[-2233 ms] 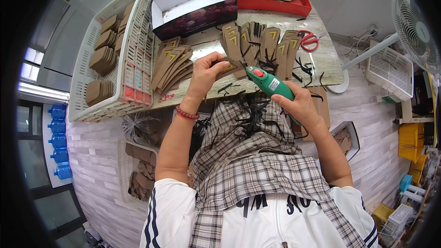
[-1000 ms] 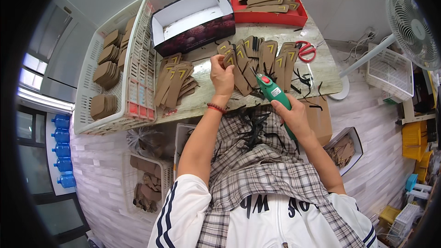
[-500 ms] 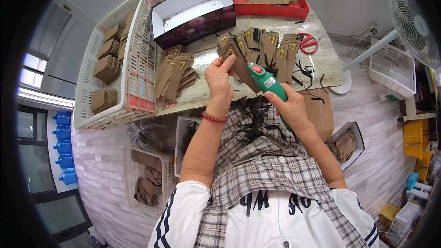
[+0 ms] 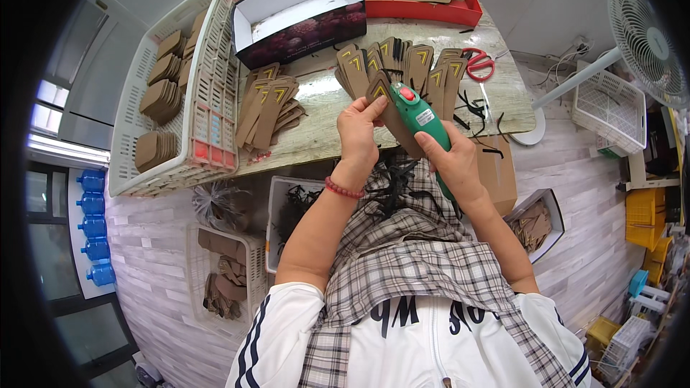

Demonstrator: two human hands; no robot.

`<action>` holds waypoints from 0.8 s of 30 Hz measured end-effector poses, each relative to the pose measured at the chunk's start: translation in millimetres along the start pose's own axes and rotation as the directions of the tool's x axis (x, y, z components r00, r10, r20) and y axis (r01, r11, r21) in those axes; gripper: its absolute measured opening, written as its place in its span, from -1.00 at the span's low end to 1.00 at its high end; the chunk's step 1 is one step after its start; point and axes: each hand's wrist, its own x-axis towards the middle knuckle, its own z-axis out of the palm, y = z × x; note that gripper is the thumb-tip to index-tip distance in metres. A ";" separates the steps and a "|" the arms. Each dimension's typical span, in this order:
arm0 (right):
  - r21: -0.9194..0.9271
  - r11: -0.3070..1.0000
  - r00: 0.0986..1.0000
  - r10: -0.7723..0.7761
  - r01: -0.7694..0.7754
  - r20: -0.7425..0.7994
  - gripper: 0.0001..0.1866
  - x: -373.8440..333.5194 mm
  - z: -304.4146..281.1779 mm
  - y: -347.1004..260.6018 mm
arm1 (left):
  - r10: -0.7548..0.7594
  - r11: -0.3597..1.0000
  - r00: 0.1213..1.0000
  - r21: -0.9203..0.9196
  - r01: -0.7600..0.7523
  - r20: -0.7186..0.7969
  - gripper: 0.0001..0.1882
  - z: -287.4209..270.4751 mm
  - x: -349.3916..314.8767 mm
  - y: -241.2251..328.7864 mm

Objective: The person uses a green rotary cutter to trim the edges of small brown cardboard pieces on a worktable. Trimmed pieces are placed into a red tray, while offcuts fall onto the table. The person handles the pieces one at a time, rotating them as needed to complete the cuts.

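My left hand [image 4: 359, 131] pinches the edge of a long brown strap-like piece [image 4: 400, 126] with rounded corners and a yellow chevron at its upper end. My right hand [image 4: 456, 165] is wrapped round a green handheld electric cutter [image 4: 424, 121] with a red button. The cutter's tip lies at the upper right edge of the brown piece, where a bit of black strip [image 4: 392, 72] shows. Just beyond, a fanned row of similar brown pieces [image 4: 418, 63] lies on the table. Black offcuts [image 4: 392, 185] are heaped on my checked apron.
Another pile of brown pieces [image 4: 267, 111] sits left, beside a white plastic crate [image 4: 210, 79] with stacked brown parts. A dark open box [image 4: 302, 32] and a red tray [image 4: 424, 8] stand at the back. Red-handled scissors [image 4: 480, 66] and black scraps [image 4: 471, 108] lie right.
My left hand has moved right with the brown piece, bringing its upper end against the cutter's tip. My right hand holds the cutter in nearly the same place. The view has shifted slightly.
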 end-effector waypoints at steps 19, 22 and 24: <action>0.002 0.999 0.994 0.040 -0.041 0.100 -0.60 0.7 -17.0 -0.6 | 0.081 0.955 0.985 0.270 -0.120 0.153 -0.87 -30.6 6.2 28.0; -0.016 0.999 0.994 0.038 -0.036 0.106 -0.61 1.6 -18.3 1.6 | 0.060 0.924 0.978 0.360 -0.131 0.200 -0.86 -35.1 8.4 37.1; -0.024 0.999 0.993 0.027 -0.025 0.118 -0.62 1.5 -19.2 -0.2 | 0.053 0.907 0.975 0.398 -0.138 0.217 -0.87 -37.6 10.7 41.9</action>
